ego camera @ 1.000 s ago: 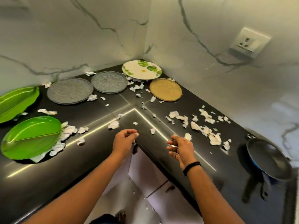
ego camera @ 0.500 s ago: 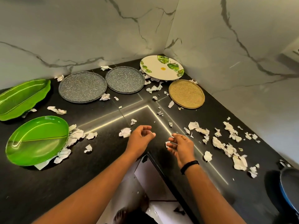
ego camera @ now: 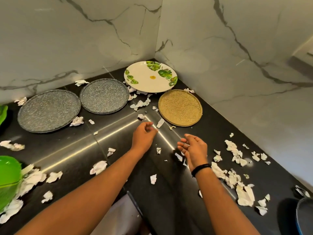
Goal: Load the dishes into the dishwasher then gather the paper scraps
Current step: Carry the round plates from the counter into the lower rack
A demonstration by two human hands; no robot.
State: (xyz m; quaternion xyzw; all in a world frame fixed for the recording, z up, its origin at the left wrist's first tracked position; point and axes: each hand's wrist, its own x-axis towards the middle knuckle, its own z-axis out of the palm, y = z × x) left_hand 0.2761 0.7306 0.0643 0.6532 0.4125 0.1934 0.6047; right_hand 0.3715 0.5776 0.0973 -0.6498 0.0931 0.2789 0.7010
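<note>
Four round plates lie in the corner of the black countertop [ego camera: 67, 150]: two grey speckled plates [ego camera: 49, 110] [ego camera: 104, 95], a white plate with green leaves [ego camera: 149, 76] and a tan plate [ego camera: 180, 107]. White paper scraps [ego camera: 233, 177] are strewn over the counter. My left hand [ego camera: 144, 134] hovers over the counter just short of the tan plate, fingers curled, holding nothing that I can see. My right hand [ego camera: 193, 148] is beside it, palm turned inward, fingers loosely spread and empty.
A green leaf-shaped dish [ego camera: 8, 180] sits at the left edge, with another green dish edge [ego camera: 3, 112] above it. A dark pan [ego camera: 304, 216] shows at the bottom right. Marble walls close the corner. The counter's inner edge runs below my arms.
Both hands have reached further forward over the counter toward the plates. The right hand's fingers have spread apart. The view has shifted closer to the corner.
</note>
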